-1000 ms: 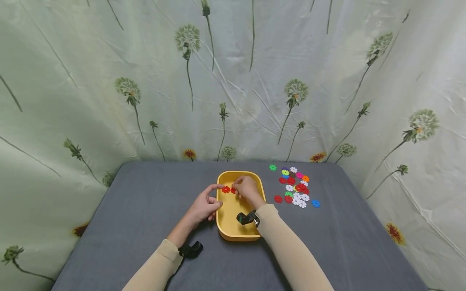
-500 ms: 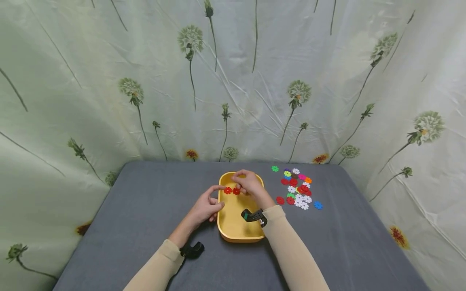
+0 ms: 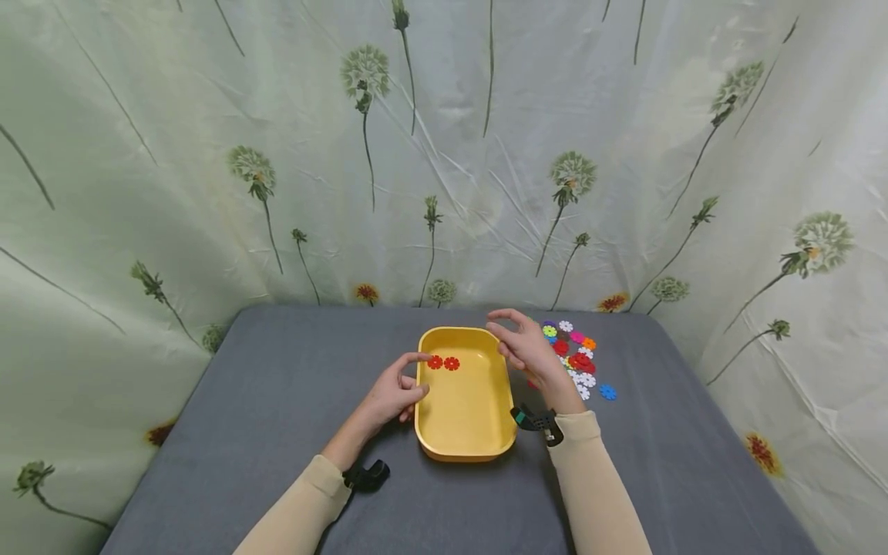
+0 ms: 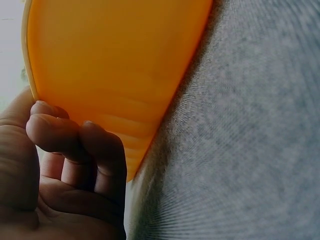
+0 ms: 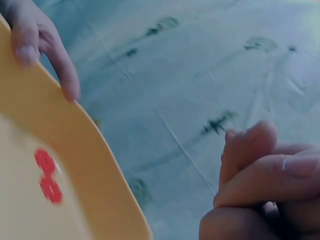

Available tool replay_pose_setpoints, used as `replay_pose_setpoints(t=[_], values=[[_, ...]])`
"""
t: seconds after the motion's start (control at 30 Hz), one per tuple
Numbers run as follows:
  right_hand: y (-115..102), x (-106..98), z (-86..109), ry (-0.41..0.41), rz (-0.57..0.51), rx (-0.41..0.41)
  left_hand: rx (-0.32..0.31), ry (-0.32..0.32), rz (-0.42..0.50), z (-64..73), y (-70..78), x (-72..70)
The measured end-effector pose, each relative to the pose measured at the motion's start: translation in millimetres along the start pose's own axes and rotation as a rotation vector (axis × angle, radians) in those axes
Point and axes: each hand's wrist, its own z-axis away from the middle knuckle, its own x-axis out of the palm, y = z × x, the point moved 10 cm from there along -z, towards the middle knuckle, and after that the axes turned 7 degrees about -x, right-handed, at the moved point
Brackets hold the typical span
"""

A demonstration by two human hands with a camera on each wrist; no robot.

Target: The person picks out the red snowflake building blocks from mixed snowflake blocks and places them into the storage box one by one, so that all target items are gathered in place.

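Observation:
My left hand (image 3: 387, 391) grips the left wall of a yellow tray (image 3: 463, 420). Its thumb hooks over the rim, other fingers curl against the outer wall in the left wrist view, and the index finger reaches across the rim farther back. Two red flower-shaped plastic discs (image 3: 452, 363) lie side by side on the tray floor near that index fingertip. Just past the tray's right rim hovers my right hand (image 3: 533, 353), fingers loosely bent and holding nothing. It partly covers a spread of colourful flower-shaped discs (image 3: 581, 362) on the table.
White, red, pink, orange and other discs lie loose right of the tray, some overlapping; a blue disc (image 3: 607, 392) sits apart at the near right. The grey table (image 3: 312, 362) ends at a flower-printed curtain (image 3: 486, 193) behind.
My right hand has let go of the second red disc, leaving it beside the first, and has moved right out of the tray. My left hand keeps its place.

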Motion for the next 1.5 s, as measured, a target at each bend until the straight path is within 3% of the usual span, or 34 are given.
replay_pose_setpoints(t=[0.17, 0.43, 0.83, 1.13, 1.5], values=[[9, -38, 22.0, 0.022, 0.036, -0.006, 0.003, 0.007, -0.003, 0.3, -2.3, 0.1], [55, -81, 42.1, 0.063, 0.095, 0.073, 0.011, 0.021, -0.002, 0.4, -2.9, -0.7], [104, -92, 48.8, -0.054, 0.265, 0.198, 0.019, 0.016, -0.010, -1.0, -2.1, -0.7], [116, -99, 51.6, 0.054, 0.425, 0.302, 0.023, 0.021, -0.009, 1.2, -0.1, -1.1], [116, -102, 51.5, 0.117, 0.420, 0.325, 0.029, -0.003, 0.000, 0.2, -1.4, 0.2]])
